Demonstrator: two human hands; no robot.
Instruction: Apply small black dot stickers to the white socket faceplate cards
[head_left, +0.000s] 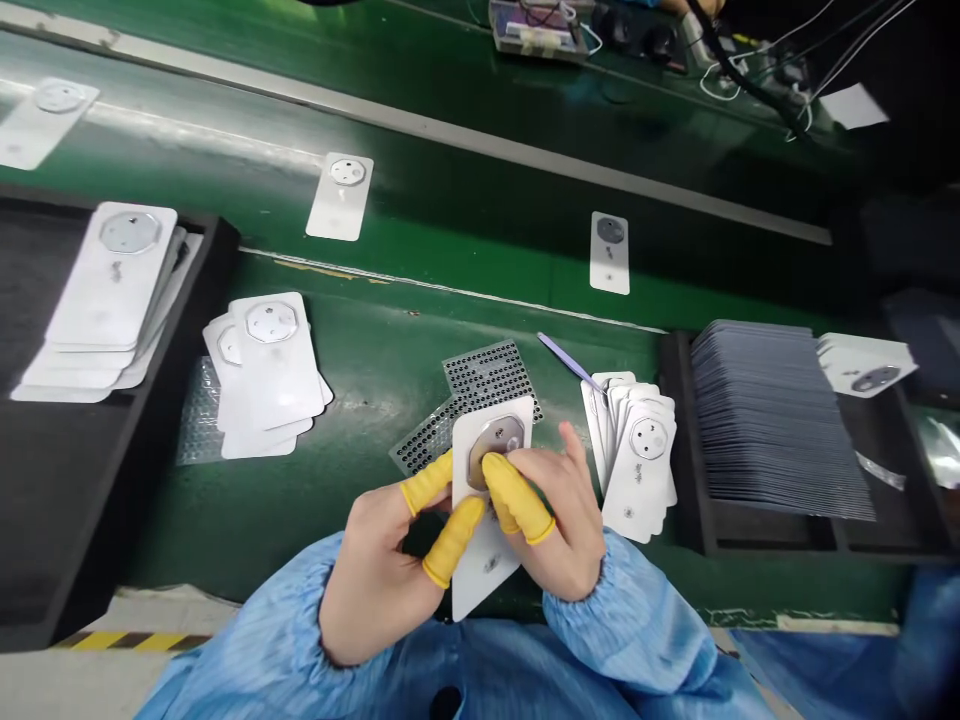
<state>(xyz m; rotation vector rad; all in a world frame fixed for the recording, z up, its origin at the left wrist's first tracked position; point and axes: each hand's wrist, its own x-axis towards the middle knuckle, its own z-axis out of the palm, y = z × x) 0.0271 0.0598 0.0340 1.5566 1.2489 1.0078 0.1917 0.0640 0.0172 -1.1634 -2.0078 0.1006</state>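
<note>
A white phone back cover (487,570) with a round-cornered metal camera plate is held tilted in front of me. My left hand (397,560) grips its left edge between thumb and index finger, both in yellow finger cots. My right hand (555,510) has its yellow-capped fingers pressed together against the camera plate; anything between their tips is hidden. Behind the cover lie perforated sheets of small black dots (491,370). Lilac tweezers (564,355) rest to the right, their tip at a fanned pile of white covers (637,490).
More covers lie stacked at the left (277,370) on bubble wrap (199,420) and in a black tray (217,260). At the right, another black tray (682,450) holds a dense row of grey sheets (772,420). Single covers (341,200) lie spaced along the green strip beyond.
</note>
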